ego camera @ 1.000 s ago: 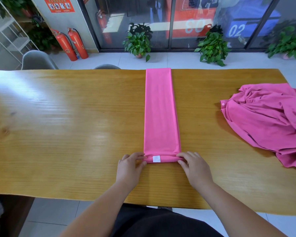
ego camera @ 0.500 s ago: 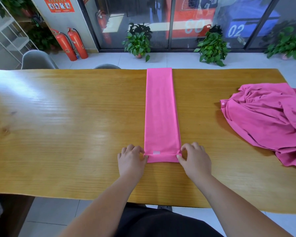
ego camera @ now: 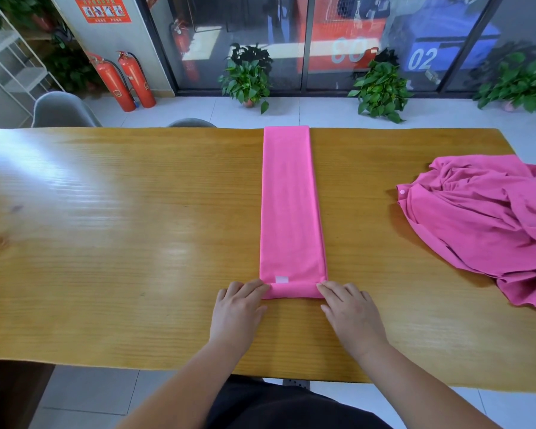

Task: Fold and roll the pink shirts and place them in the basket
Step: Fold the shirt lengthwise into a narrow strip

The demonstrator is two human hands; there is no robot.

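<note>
1. Wood table [ego camera: 106, 243] in front of me, w/ window glare on its left.
2. Grey chair [ego camera: 62, 109] on far side.
3. 2 red extinguishers [ego camera: 121, 82] by wall; white tile floor [ego camera: 316, 109].
4. Potted plants [ego camera: 248, 78] along glass doors [ego camera: 245, 32]; white shelf rack [ego camera: 13, 66] far left.

Only one view: worn on the head, wide-angle, facing forward and down across the wooden table [ego camera: 121, 243], close above the left hand [ego camera: 235, 311] and right hand [ego camera: 350, 314] at the near edge.
</note>
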